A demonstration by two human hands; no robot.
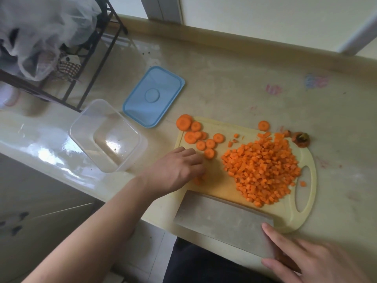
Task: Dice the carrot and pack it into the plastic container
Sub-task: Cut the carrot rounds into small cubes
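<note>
On board (224,186): L fingers (195,160) over carrot bits (199,179), R hand (312,260) grips cleaver (222,219).

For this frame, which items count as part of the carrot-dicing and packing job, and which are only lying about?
Part of the job:
- diced carrot
- carrot rounds
- cutting board
- cleaver, held by the right hand
- left hand, over a few carrot pieces
- plastic container, nothing in it yet
- blue lid, lying off

Lying about:
- carrot top
- black rack
- plastic bags

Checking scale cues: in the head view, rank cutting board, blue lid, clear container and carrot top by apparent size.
1. cutting board
2-3. clear container and blue lid look alike; unranked
4. carrot top
</note>
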